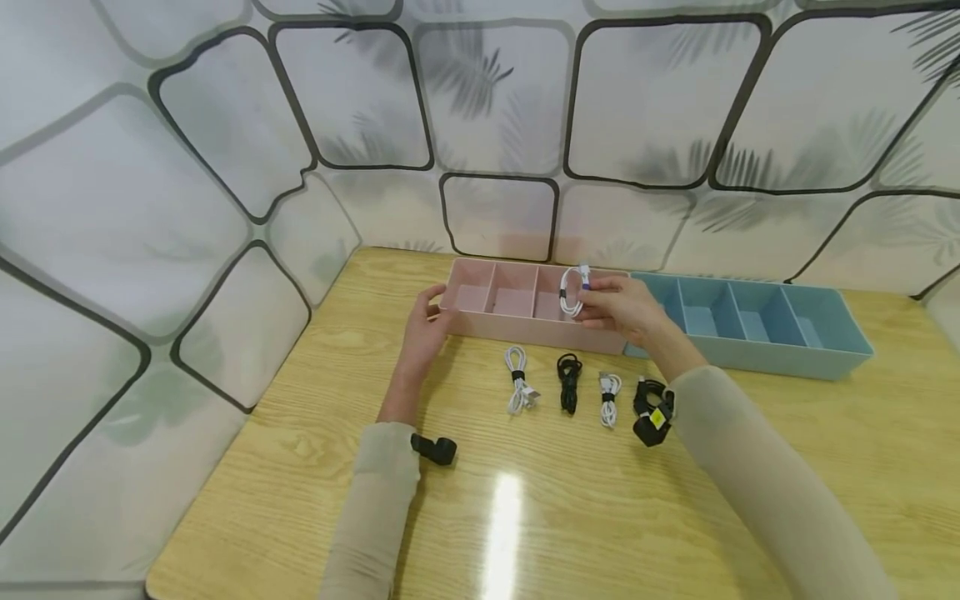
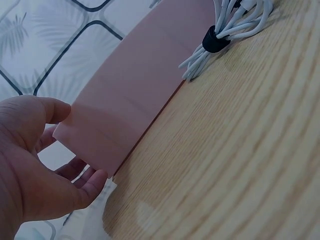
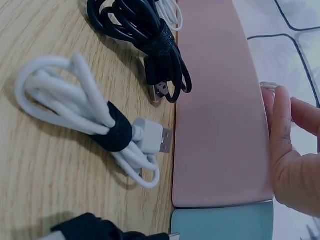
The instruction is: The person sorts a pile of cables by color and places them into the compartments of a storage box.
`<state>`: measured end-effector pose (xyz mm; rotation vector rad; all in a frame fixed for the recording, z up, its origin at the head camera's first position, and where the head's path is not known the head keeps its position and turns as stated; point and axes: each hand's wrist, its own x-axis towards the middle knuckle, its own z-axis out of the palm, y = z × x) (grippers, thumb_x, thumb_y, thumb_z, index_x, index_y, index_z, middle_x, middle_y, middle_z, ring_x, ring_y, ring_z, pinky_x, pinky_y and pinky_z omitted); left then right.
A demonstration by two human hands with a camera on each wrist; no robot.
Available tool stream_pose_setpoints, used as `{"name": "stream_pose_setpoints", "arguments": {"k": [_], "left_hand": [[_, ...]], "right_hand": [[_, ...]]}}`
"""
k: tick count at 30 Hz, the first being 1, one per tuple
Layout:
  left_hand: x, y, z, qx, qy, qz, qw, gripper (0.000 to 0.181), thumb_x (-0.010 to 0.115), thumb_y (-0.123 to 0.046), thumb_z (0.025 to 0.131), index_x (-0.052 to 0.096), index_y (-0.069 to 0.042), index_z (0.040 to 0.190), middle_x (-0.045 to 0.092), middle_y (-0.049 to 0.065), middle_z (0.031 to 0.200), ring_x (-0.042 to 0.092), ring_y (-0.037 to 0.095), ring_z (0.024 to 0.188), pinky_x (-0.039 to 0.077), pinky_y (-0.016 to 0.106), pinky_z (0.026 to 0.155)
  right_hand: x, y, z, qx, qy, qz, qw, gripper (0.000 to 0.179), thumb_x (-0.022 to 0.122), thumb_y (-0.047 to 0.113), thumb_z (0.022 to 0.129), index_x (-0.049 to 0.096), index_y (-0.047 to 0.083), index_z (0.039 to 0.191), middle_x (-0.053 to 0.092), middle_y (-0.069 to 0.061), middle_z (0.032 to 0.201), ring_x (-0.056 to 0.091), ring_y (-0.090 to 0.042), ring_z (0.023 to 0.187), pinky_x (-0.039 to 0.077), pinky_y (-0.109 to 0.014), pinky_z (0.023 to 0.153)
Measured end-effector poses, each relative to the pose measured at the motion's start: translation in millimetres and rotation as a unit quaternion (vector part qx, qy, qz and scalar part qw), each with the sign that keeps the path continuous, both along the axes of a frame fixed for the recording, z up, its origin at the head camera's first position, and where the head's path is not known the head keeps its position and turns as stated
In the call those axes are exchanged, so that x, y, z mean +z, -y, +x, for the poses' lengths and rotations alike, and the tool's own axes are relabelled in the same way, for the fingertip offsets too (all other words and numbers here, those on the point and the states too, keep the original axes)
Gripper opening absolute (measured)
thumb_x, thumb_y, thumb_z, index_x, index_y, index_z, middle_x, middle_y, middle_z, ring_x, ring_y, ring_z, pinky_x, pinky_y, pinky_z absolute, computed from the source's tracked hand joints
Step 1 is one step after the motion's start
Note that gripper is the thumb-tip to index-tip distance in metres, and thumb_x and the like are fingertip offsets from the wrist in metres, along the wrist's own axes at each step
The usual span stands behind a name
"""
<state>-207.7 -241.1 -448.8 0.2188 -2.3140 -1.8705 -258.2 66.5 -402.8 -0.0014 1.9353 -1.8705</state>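
In the head view, my right hand (image 1: pixel 618 308) pinches a coiled white cable (image 1: pixel 572 293) with a black tie, over the right part of the pink divided box (image 1: pixel 525 327). The right wrist view shows this hand (image 3: pixel 295 145) above the box's rim, the cable mostly hidden behind the fingers. At the box's left end, my left hand (image 1: pixel 426 329) holds the corner, with thumb and fingers around it, as the left wrist view also shows. In front of the box lie a white cable (image 1: pixel 517 382), a black cable (image 1: pixel 569 383), a smaller white cable (image 1: pixel 609 400) and a thicker black cable (image 1: pixel 651 412).
A blue divided box (image 1: pixel 772 354) stands end to end with the pink one on the right. Both stand on a wooden table (image 1: pixel 315 467) near its back edge, before a patterned curtain (image 1: pixel 495 108). A small black device (image 1: pixel 435 450) is strapped at the left wrist.
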Motion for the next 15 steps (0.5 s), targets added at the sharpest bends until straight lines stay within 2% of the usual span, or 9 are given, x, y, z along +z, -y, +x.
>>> {"name": "stream_pose_setpoints", "arguments": {"k": [7, 9, 15], "left_hand": [[1.1, 1.2, 0.0, -0.003, 0.011, 0.013, 0.9998, 0.046, 0.057, -0.011, 0.099, 0.047, -0.011, 0.144, 0.055, 0.021, 0.120, 0.054, 0.028, 0.101, 0.047, 0.041, 0.082], [5.4, 0.7, 2.4, -0.008, 0.016, 0.019, 0.9997, 0.047, 0.056, -0.010, 0.100, 0.046, -0.010, 0.145, 0.054, 0.022, 0.120, 0.054, 0.030, 0.102, 0.047, 0.042, 0.083], [5.5, -0.1, 2.6, -0.007, 0.016, 0.020, 0.9997, 0.047, 0.057, -0.011, 0.100, 0.046, -0.009, 0.145, 0.053, 0.021, 0.119, 0.055, 0.031, 0.102, 0.046, 0.040, 0.081]], "right_hand": [[1.8, 3.0, -3.2, -0.008, 0.003, 0.010, 0.9999, 0.053, 0.059, 0.011, 0.100, 0.038, -0.009, 0.145, 0.067, 0.000, 0.081, 0.067, -0.010, 0.067, 0.058, -0.024, 0.066], [2.8, 3.4, -4.0, -0.008, 0.004, 0.013, 0.9999, 0.054, 0.060, 0.012, 0.099, 0.038, -0.009, 0.145, 0.066, 0.000, 0.081, 0.067, -0.010, 0.068, 0.058, -0.024, 0.067], [3.7, 1.6, -4.6, -0.011, 0.001, 0.019, 0.9998, 0.056, 0.058, 0.014, 0.101, 0.035, -0.006, 0.148, 0.066, -0.005, 0.092, 0.068, -0.011, 0.074, 0.058, -0.024, 0.071]]}}
